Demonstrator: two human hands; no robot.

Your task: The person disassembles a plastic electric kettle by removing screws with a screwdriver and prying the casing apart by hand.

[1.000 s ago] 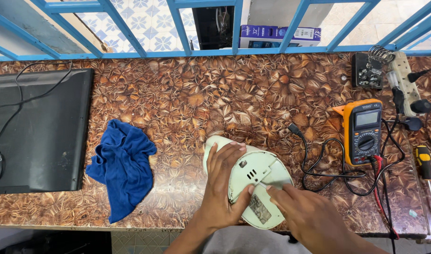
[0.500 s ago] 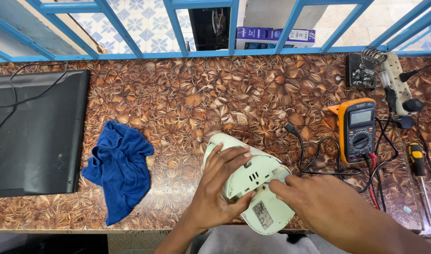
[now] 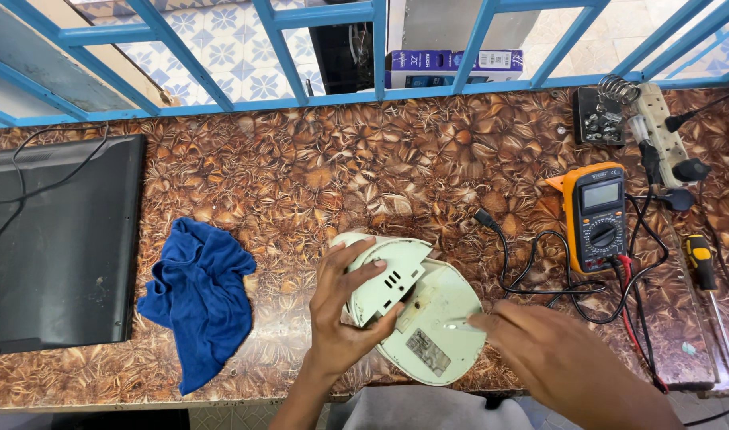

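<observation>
Appliance base (image 3: 436,334), pale green plastic, lies underside-up at the bench (image 3: 300,183) front edge. Your left hand (image 3: 344,318) curls around its loosened cover (image 3: 384,283); your right hand (image 3: 539,350), blurred, fingers extended, touches its rim. Likely light, rigid, brittle; grip the rim.

A pale green plastic appliance (image 3: 416,314) lies underside up at the table's near edge, its bottom cover lifted.

Likely electronics repair workshop: multimeter (image 3: 598,216) with probe leads, screwdriver (image 3: 703,263), power strip (image 3: 660,127), flat screen (image 3: 58,239) on worktop (image 3: 300,183).
</observation>
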